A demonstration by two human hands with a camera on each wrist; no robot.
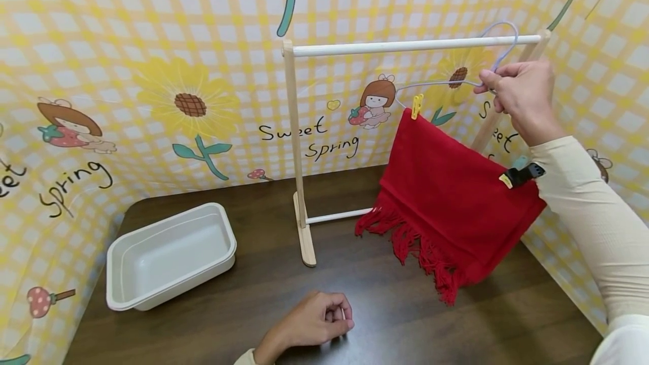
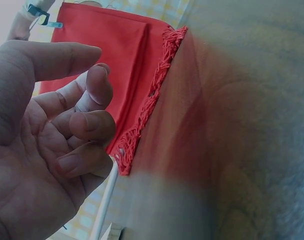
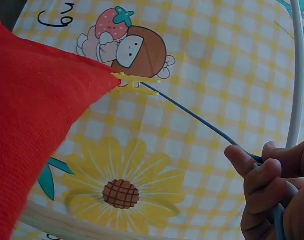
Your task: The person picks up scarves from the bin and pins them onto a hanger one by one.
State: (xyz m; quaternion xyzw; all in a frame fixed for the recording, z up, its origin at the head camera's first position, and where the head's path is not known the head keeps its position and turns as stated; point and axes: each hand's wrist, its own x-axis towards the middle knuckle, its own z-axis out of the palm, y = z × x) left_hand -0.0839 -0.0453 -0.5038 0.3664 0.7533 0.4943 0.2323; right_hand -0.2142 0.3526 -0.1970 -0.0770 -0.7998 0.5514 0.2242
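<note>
My right hand [image 1: 532, 97] pinches a thin pale-blue wire hanger [image 1: 436, 83] just below its hook. In the head view the hook overlaps the right part of the rack's white rail [image 1: 416, 47]. A red fringed scarf [image 1: 456, 196] hangs folded from the hanger, tilted down to the right. At its upper left corner a yellow clothespin [image 1: 417, 107] clips it to the wire, seen also in the right wrist view as a yellow clothespin [image 3: 137, 84]. My left hand [image 1: 321, 320] is low over the table, fingers loosely curled, holding nothing; its palm [image 2: 32, 175] shows in the left wrist view.
The rack's wooden left post [image 1: 295, 134] stands on a foot [image 1: 306, 241] on the dark table [image 1: 243, 308]. A white plastic basin [image 1: 172, 292] sits at the left. Yellow checked cloth [image 1: 253, 111] walls the back and sides. A black camera [image 1: 522, 174] is on my right wrist.
</note>
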